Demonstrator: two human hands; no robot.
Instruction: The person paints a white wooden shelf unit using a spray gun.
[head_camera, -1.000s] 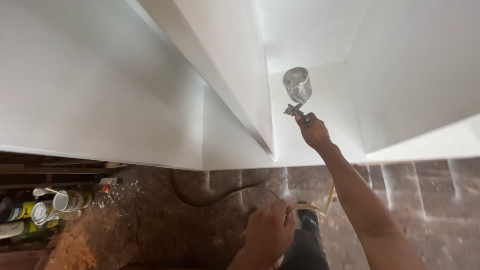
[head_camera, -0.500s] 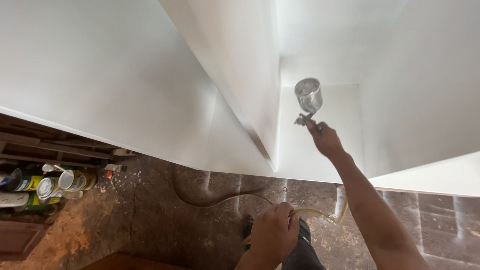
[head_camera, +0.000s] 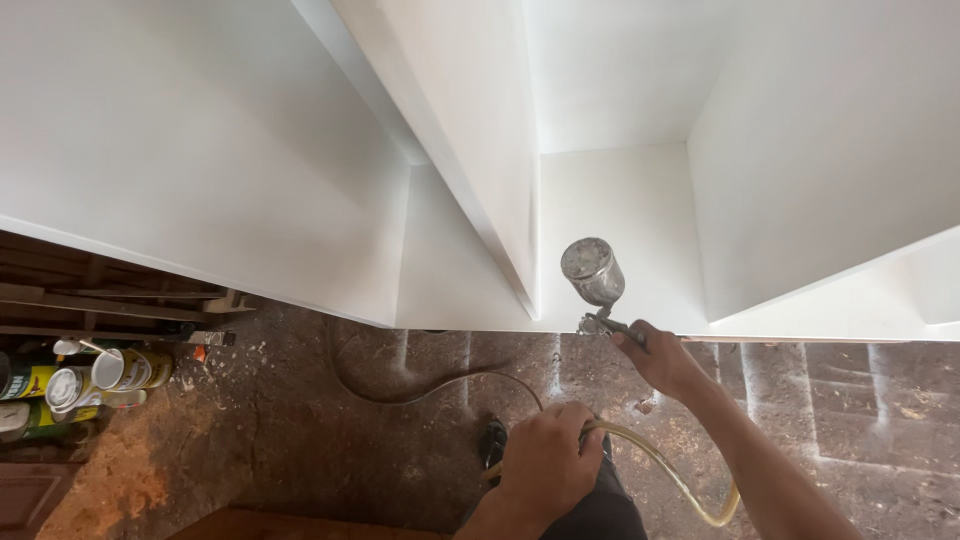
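Observation:
My right hand (head_camera: 660, 358) grips a metal spray gun (head_camera: 597, 285) with a round cup on top, held at the lower front edge of a white cabinet (head_camera: 300, 180). The gun sits just right of the cabinet's upright divider panel (head_camera: 470, 140), at the mouth of the right-hand compartment. My left hand (head_camera: 550, 462) is lower down, close to my body, closed around a yellowish air hose (head_camera: 690, 490) that loops to the right under my right forearm.
The white cabinet has open compartments left and right of the divider. Below it lies a dusty brown floor (head_camera: 300, 440) with sawdust and a dark cord (head_camera: 400, 390). Several spray cans and tins (head_camera: 90, 380) lie at the left near wooden boards.
My right hand has drawn the spray gun down and back from deep inside the right compartment to its lower front edge. My left hand stays on the hose. The view has tilted.

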